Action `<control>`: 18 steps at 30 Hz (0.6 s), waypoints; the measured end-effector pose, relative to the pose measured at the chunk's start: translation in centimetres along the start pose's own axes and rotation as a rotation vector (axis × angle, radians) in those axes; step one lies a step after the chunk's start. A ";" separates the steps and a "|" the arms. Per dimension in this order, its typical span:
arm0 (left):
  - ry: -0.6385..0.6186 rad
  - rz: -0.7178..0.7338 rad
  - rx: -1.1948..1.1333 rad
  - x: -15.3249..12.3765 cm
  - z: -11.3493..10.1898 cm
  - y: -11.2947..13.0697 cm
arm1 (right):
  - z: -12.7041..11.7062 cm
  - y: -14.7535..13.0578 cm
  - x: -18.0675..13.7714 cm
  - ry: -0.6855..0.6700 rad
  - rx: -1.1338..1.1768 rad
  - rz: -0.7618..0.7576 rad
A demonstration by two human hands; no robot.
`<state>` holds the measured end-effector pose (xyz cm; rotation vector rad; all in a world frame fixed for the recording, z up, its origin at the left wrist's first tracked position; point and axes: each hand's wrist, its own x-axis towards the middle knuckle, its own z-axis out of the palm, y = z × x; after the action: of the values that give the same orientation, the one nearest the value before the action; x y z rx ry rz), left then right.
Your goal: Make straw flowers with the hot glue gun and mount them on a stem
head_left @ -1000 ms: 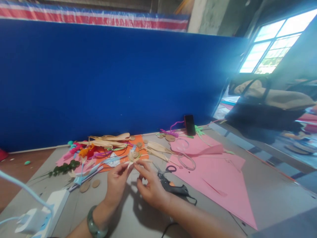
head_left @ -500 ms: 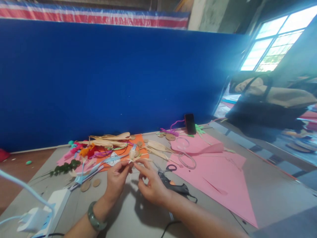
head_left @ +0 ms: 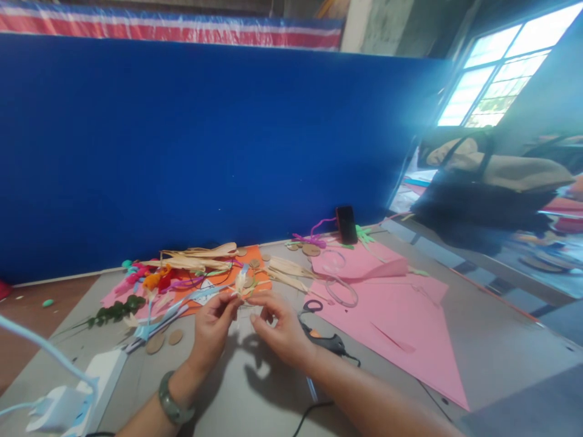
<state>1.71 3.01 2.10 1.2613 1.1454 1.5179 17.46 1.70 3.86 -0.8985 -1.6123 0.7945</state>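
Between the thumb and fingers of my left hand (head_left: pixel 214 325) is a small cream flower-like piece (head_left: pixel 240 283), which looks made of dried husk or ribbon. My right hand (head_left: pixel 285 332) is just beside it, its index finger reaching to the base of the piece and its thumb held apart below. Whether that fingertip touches the piece is too small to tell. Under my right hand and forearm lies a black glue gun (head_left: pixel 328 343), partly covered. Scissors with a dark handle (head_left: pixel 313 306) rest just beyond my right hand.
Pink paper sheets (head_left: pixel 392 321) cover the right side. Pale husk strips (head_left: pixel 200 261), wooden discs (head_left: pixel 155 344), an orange sheet (head_left: pixel 265 282) and a green sprig (head_left: pixel 116 309) lie behind and left. A white power strip (head_left: pixel 107 370) stands front left; a phone (head_left: pixel 347 224) leans on the blue panel (head_left: pixel 204 133).
My right hand's thumb and index finger have spread a little wider beside the piece. My left hand keeps its pinch. The whole view has shifted slightly.
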 end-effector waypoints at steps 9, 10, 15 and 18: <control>-0.091 0.000 0.026 -0.9 0.6 0.0 | -0.5 -0.3 1.0 0.073 0.302 0.316; -0.101 0.003 0.032 -0.9 0.7 0.0 | -0.5 -0.4 1.0 0.071 0.327 0.327; -0.114 -0.039 -0.026 -1.1 0.9 0.2 | -0.5 -0.9 1.0 0.059 0.386 0.367; -0.119 -0.121 -0.097 -1.1 1.0 0.4 | -0.4 -1.1 0.9 0.031 0.415 0.380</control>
<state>2.85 1.98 2.32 1.1796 1.0401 1.3740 17.58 1.93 5.29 -0.9144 -1.1956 1.3169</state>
